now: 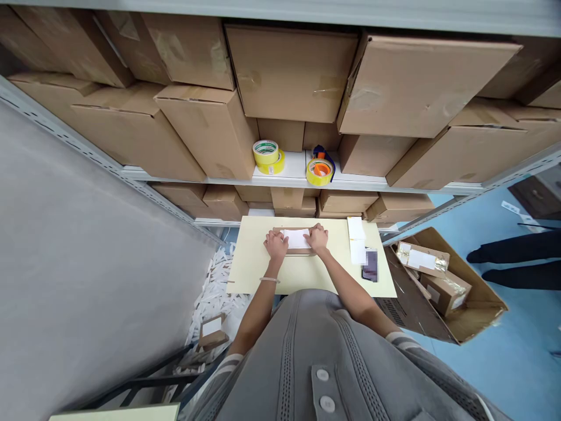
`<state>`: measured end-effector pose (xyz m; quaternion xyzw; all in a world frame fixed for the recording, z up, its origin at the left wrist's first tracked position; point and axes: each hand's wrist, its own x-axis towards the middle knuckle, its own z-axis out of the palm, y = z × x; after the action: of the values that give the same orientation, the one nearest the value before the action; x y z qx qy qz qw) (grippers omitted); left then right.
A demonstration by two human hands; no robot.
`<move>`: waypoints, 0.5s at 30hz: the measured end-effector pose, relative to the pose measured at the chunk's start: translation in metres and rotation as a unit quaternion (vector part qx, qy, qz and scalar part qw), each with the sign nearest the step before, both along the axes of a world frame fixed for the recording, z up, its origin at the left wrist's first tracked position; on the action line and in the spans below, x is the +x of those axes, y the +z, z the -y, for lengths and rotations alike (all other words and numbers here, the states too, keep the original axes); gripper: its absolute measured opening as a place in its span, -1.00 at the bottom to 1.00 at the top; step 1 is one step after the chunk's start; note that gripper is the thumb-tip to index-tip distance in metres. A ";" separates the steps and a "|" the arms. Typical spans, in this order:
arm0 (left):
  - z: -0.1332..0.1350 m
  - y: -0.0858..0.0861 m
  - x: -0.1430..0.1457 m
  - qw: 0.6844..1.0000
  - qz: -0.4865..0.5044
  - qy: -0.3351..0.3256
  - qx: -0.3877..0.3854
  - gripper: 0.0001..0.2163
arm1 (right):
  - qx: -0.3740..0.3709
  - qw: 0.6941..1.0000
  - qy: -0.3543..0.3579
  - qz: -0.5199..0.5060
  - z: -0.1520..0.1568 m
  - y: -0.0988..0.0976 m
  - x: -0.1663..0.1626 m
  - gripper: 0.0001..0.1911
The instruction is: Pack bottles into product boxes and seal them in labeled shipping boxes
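A small brown cardboard box [298, 252] lies on the pale yellow table top, with a white label [295, 238] on its upper face. My left hand [276, 244] is curled over the left end of the box, its thumb at the label's edge. At the opposite end, my right hand [317, 238] grips likewise, thumb near the label's right edge. The fingertips at the far side are partly hidden. To the right of the box lie white label sheets [357, 240] and a dark phone [370, 266].
Shelves of cardboard boxes [291, 73] rise behind the table [254, 275]. Tape rolls [266, 153] and a tape dispenser [321, 168] sit on one shelf. A large open carton [477, 324] holding parcels stands right, near a person's dark-clothed legs [517, 260]. Paper strips [214, 286] cover the left floor.
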<state>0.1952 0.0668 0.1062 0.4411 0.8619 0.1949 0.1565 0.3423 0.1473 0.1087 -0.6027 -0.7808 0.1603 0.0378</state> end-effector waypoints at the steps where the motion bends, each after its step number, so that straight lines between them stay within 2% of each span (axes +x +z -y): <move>1: 0.000 -0.001 0.001 1.000 -0.005 0.001 -0.001 -0.85 | 0.003 1.000 0.007 0.011 0.000 -0.001 -0.001 -0.82; 8: -0.002 -0.006 0.005 0.999 -0.052 -0.013 -0.004 -0.83 | 0.021 0.998 0.029 0.055 0.002 -0.001 -0.005 -0.76; 15: 0.002 -0.003 0.014 0.996 -0.087 -0.013 0.000 -0.68 | 0.077 0.997 -0.003 0.032 0.014 -0.002 -0.002 -0.65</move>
<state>0.2096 0.0651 0.1028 0.4674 0.8666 0.1534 0.0837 0.3400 0.1333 0.1067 -0.6052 -0.7898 0.0801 0.0591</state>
